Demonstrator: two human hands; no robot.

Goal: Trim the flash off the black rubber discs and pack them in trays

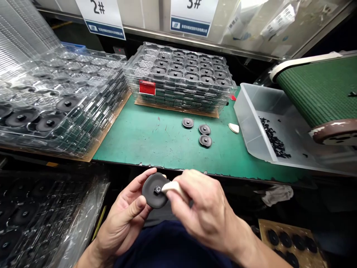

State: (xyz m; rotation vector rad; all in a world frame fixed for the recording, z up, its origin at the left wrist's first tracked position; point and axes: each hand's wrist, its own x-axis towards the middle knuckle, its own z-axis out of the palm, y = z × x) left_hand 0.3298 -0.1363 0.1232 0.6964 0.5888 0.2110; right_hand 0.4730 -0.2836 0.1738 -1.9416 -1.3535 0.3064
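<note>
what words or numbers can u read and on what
"2#" on a white sign
"3#" on the next white sign
blue strips on both signs: print too small to read
red label on clear tray stack: nothing readable
barcode stickers on plastic bags: too small to read

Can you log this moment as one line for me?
left hand: holds black disc | right hand: presses white wedge against disc
</note>
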